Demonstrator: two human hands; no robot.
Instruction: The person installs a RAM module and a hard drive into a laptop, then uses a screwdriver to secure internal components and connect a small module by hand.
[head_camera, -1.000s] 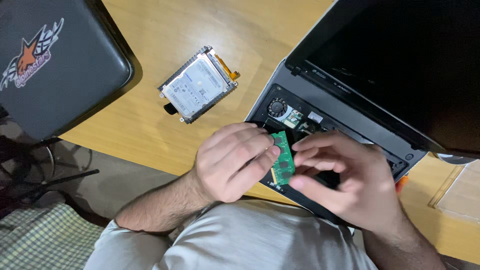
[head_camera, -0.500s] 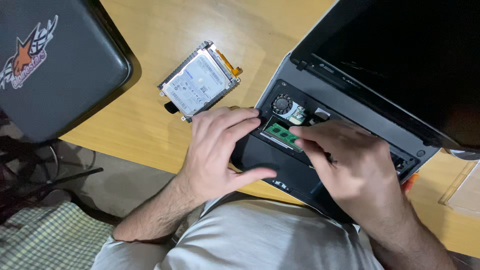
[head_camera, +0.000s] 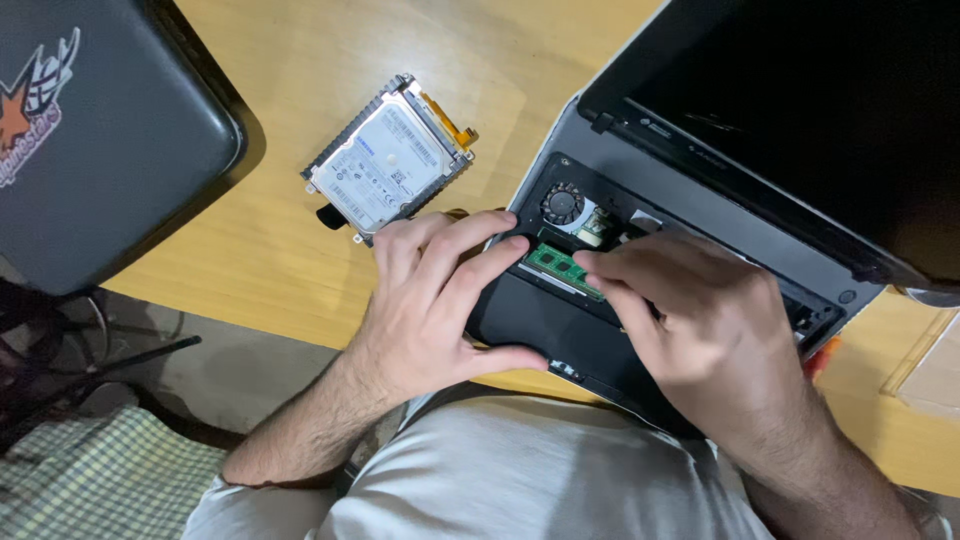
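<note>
Memory stick (head_camera: 563, 267) flat inside laptop (head_camera: 700, 200) bay

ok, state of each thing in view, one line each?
Laptop: underside up, bay cover off, insides exposed.
Memory stick: lying flat in its slot, fingers of both hands pressing on it.
Fan: exposed, whether it is spinning cannot be told.
Hard drive: out of the laptop, on the table.
Left hand: fingers on the stick.
Right hand: fingers on the stick.
</note>
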